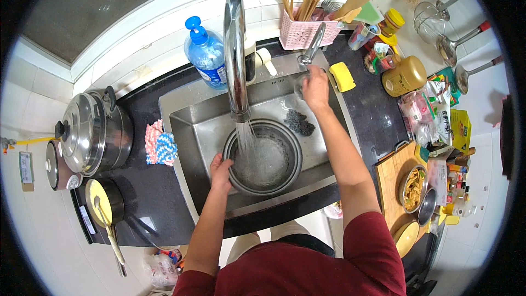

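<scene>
A round dark grey pot (pixel 264 157) sits in the steel sink (pixel 320 159), with water running into it from the tall chrome faucet (pixel 235 60). My left hand (pixel 220 171) grips the pot's left rim. At the sink's far right corner is my right hand (pixel 316 89), its fingers curled. Something small and translucent shows beside those fingers; I cannot make out what it is. A dark scouring pad (pixel 299 123) lies on the sink floor to the right of the pot. Just behind my right hand stands a smaller chrome spout (pixel 313 44).
A yellow sponge (pixel 342 77) lies right of the sink, a blue pump bottle (pixel 206 55) behind it. To the left are a cloth (pixel 161 143), a steamer pot (pixel 98 131) and a saucepan (pixel 104 203). A cutting board (pixel 392 175) with a food bowl (pixel 412 189) stands right.
</scene>
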A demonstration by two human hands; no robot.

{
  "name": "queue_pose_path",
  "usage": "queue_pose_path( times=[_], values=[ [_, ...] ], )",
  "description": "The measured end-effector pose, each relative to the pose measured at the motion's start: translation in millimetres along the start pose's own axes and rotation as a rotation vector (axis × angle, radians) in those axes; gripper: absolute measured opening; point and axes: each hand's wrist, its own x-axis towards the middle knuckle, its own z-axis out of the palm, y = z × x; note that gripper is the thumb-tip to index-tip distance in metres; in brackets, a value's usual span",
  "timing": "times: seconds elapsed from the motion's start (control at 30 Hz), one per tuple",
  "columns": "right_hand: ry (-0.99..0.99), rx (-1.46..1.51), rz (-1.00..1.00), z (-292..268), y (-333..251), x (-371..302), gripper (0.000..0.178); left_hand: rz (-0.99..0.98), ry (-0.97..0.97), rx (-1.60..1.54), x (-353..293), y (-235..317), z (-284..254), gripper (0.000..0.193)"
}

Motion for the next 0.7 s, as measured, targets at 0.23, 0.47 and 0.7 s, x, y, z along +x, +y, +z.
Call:
queue_pose_path(
  times=[0.23,0.47,0.7],
  values=[
    [-0.278,0.528,0.415,63.9,-9.6,10.0,0.027,0.121,-0.024,-0.019,21.0,15.3,13.1,0.021],
    [-0.434,1.134,0.785,47.0,-58.2,25.4,0.017,-0.024,0.137,-0.238,-6.9,2.7,-28.7,0.019],
    [-0.316,1.247,0.627,2.3,-92.4,47.7,0.043,0.262,0.001,0.126,-12.6,41.9,-19.7,0.016]
  ],
)
